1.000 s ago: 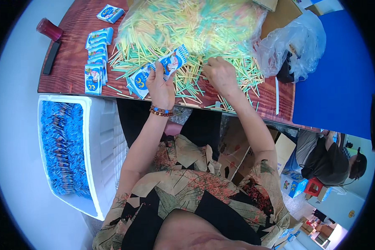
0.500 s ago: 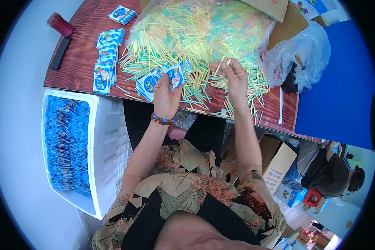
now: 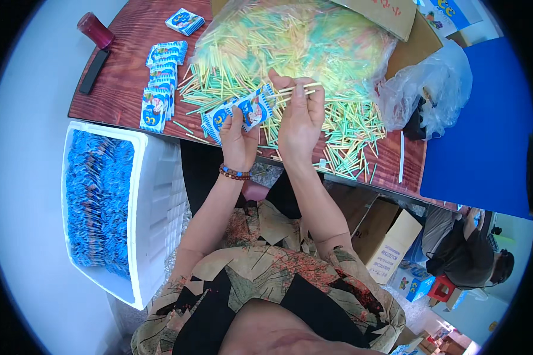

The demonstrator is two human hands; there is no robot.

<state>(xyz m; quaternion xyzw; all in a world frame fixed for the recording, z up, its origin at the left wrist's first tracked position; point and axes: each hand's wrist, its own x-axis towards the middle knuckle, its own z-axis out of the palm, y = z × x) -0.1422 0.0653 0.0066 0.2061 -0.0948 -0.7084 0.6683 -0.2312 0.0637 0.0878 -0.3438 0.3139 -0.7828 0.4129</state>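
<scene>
My left hand [image 3: 238,142] is closed on blue and white printed packets [image 3: 256,111], thumb on top, fingers beneath. Beside the packets' right end, my right hand [image 3: 299,115] pinches a few thin pale-yellow sticks [image 3: 290,93] that point left toward the packet edge. Whether the stick tips touch the packet or go into it, I cannot tell. Loose green, yellow and pink sticks [image 3: 352,133] lie scattered under and around both hands. Behind them a large clear plastic bag [image 3: 302,35] bulges with the same sticks.
At the left, overlapping packets [image 3: 163,83] form a row, with another packet [image 3: 185,22] farther back. A red cup [image 3: 96,29] and black bar [image 3: 95,71] are near the table's left edge. A white crate [image 3: 137,219] holds many blue packets. Right are a crumpled bag [image 3: 438,89] and another person [image 3: 465,254].
My right hand has moved left with the sticks, from over the loose pile to beside the packets. My left hand still holds the packets. The view has shifted slightly.
</scene>
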